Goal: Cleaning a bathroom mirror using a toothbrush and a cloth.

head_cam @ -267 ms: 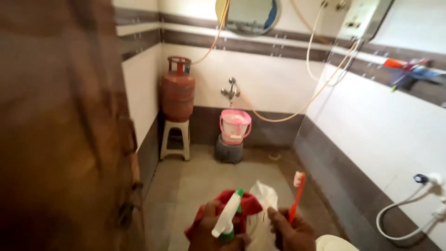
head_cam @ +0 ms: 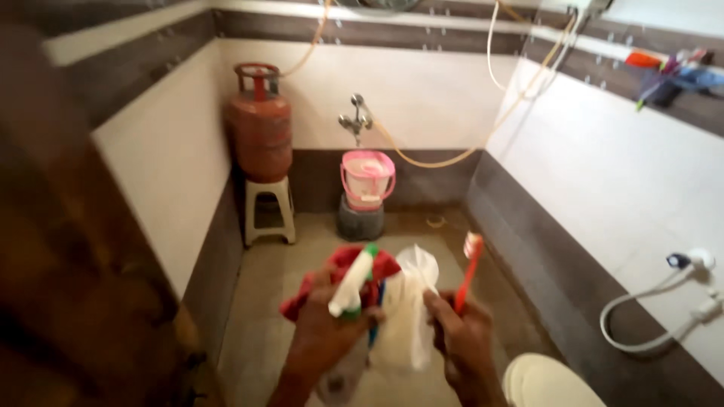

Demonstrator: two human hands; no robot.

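1. As both hands hover low at mid-frame over the bathroom floor [head_cam: 317, 249], each is full: the left hand [head_cam: 320, 332] is clamped on a spray bottle [head_cam: 351, 290] together with a red cloth [head_cam: 335, 279]; the right hand [head_cam: 464, 343] is closed round an orange-handled brush [head_cam: 467, 275] and pinches a white plastic bag [head_cam: 407, 309].
2. Spray bottle: long axis tilted, white-and-green nozzle end up and to the right, body running down into the fist. Cloth bunched behind and beside it, touching.
3. Brush: near upright, leaning slightly right; pale bristle head at top, handle buried in the right fist.
4. Bag hangs between the two hands, touching the right-hand fingers; contact with the left is not clear. Hands are near one another but apart.
5. Ahead, well apart from the hands: pink bucket [head_cam: 367, 179] sitting on a dark upturned tub [head_cam: 360, 221] under a wall tap [head_cam: 354, 119]. It lies straight forward, roughly level between both hands.
6. Left of the bucket: red gas cylinder [head_cam: 260, 124] upright on a white stool [head_cam: 269, 211].
7. Lower right: pale toilet rim [head_cam: 547, 384], just beside the right wrist. White hose [head_cam: 648, 316] on right wall.
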